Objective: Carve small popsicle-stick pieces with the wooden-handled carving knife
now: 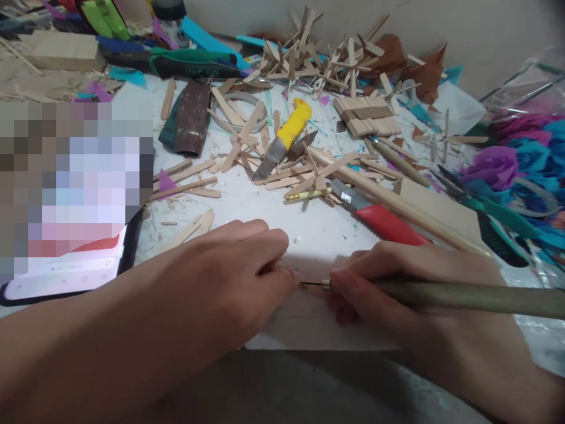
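My right hand [371, 294] is closed around a thin-tipped tool [468, 299] with a long, round, greenish-brown handle, a metal collar and a narrow dark point. That point reaches left to the fingertips of my left hand [247, 271]. My left hand is closed, its thumb and curled forefinger pressing on a small wooden stick [312, 289] low over the white work surface [273, 212]. Only a short tan length of the stick shows between the hands; the fingers hide the rest. Just beyond my right hand lies a red utility knife [388, 221].
A yellow utility knife [286, 138] lies with its blade out among scattered craft sticks. To the left is a phone [66, 282], partly pixelated. At right are green-handled scissors [494, 218] and paper flowers [489, 168]. A wooden dowel [397, 203] slants behind the red knife.
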`<state>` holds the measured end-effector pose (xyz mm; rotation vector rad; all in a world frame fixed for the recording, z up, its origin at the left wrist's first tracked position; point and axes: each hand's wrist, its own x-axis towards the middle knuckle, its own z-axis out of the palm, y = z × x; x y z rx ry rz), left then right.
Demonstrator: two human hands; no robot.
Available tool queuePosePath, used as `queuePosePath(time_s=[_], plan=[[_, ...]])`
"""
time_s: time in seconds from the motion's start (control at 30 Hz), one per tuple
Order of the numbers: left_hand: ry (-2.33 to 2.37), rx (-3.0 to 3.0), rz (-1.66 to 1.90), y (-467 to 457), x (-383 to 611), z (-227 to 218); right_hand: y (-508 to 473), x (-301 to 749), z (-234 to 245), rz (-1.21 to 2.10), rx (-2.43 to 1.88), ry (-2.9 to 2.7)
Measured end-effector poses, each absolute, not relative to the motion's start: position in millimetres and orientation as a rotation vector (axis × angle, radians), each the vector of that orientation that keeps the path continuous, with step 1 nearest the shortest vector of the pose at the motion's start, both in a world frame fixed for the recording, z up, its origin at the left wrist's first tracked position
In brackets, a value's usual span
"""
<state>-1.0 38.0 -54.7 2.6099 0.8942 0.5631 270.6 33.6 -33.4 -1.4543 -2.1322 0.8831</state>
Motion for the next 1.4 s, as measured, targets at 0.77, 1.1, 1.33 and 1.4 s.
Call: queuePosePath(time_s=[0.77,1.1,1.33,1.4], plan=[[0.864,2.598,0.568,36.1,-4.5,-58.8,33.4,266.6,-33.7,0.795,-1.474,-2.116],[0.825,2.58,0.524,41.0,-3.8,-59.0,30.8,266.3,-35.0,0.978,-1.491,-1.913],[0.833,2.588,0.548,40.0,-2.8,-52.6,30.2,266.0,-32.7,0.985,-1.511,-1.944],[0.827,2.592,0.551,40.3,-2.6,-51.5,29.7,265.8,-33.6,1.015,-1.511,-1.915]])
